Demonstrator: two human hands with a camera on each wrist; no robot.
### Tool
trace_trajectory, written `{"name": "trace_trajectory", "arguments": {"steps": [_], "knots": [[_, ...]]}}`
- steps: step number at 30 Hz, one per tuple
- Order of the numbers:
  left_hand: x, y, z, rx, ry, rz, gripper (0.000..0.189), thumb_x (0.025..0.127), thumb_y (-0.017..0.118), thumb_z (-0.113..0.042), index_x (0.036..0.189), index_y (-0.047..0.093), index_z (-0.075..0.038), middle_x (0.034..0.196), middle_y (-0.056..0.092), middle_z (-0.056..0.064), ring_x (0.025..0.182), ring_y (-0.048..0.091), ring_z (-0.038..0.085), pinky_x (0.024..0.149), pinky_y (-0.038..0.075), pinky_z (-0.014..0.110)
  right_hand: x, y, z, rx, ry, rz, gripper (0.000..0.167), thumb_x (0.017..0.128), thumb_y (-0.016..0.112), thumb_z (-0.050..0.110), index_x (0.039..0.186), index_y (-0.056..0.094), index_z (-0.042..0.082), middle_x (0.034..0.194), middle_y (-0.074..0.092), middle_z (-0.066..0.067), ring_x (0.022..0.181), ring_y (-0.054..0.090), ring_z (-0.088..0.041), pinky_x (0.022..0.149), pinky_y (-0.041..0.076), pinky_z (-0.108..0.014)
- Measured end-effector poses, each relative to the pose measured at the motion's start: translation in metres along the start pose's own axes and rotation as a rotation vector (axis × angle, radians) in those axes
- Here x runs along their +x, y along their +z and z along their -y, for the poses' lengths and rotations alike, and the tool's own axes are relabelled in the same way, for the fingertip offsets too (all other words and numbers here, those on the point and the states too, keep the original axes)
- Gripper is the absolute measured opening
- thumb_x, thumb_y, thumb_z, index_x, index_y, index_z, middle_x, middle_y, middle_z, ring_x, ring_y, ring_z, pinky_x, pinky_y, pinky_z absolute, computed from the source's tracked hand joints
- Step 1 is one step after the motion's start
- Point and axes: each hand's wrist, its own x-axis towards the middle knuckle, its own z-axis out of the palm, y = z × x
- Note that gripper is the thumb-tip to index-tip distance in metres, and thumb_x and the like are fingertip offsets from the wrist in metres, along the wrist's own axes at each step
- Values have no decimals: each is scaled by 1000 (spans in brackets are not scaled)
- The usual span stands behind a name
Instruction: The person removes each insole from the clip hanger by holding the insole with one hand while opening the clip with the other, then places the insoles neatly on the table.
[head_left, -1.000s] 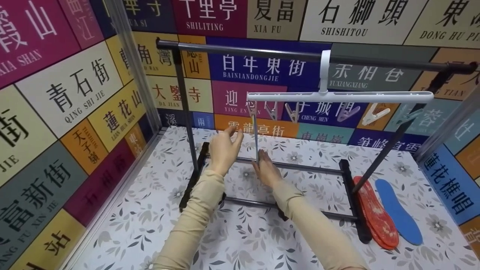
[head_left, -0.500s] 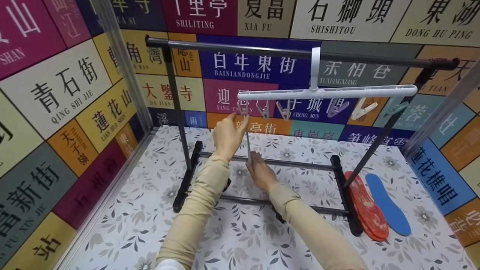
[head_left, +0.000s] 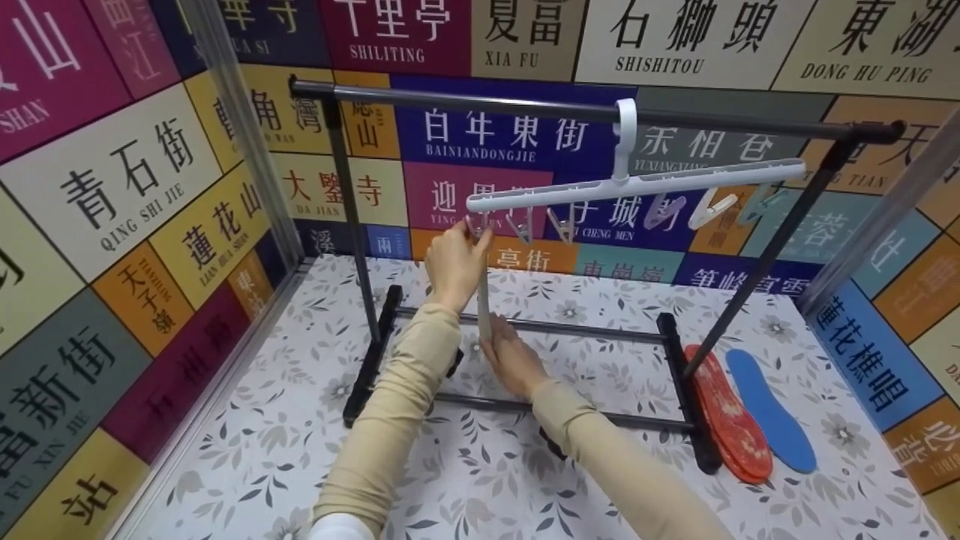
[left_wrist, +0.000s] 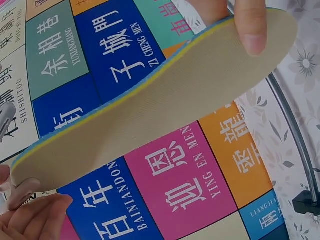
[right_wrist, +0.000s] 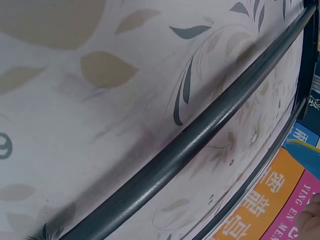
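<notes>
A beige insole with a blue and yellow edge hangs upright below the left end of a white clip hanger. At its top end, my left hand pinches a grey clothes clip, which overlaps the insole's tip in the left wrist view. Lower down, my right hand holds the insole's other end, one digit lying across the beige face. The hanger hooks over the top bar and tilts, left end lower. More clips dangle along it. Only a bit of the insole shows in the right wrist view.
A black metal rack stands on the leaf-patterned tabletop, its lower bars near my right forearm. Right of its base lie red insoles and a blue insole. Sign-covered walls enclose the back and sides.
My left hand has risen to the clip at the hanger's left end and now pinches it. The hanger has tilted, left end down, and the insole's broad face has turned slightly into view.
</notes>
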Motion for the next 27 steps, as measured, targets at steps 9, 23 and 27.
{"name": "trace_trajectory", "arguments": {"steps": [9, 23, 27], "knots": [[0, -3, 2, -12, 21, -1, 33, 94, 61, -39, 79, 68, -11, 72, 71, 4, 62, 62, 23, 60, 49, 38, -7, 0, 3, 8, 6, -13, 58, 108, 34, 39, 156, 27, 7, 161, 27, -17, 145, 34, -34, 110, 39, -47], [0, -7, 3, 2, 10, 37, 33, 93, 64, -41, 82, 70, -10, 77, 73, 6, 68, 66, 25, 65, 51, 39, -26, 0, 2, 28, 88, -131, 54, 108, 32, 34, 155, 30, 7, 158, 34, -19, 142, 37, -39, 109, 39, -53], [0, -8, 4, -6, 15, 36, 33, 94, 63, -40, 83, 71, -9, 76, 72, 6, 68, 66, 26, 64, 51, 40, -34, -2, 0, 7, 103, -147, 54, 107, 33, 33, 153, 33, 5, 157, 34, -20, 141, 38, -42, 108, 39, -55]]}}
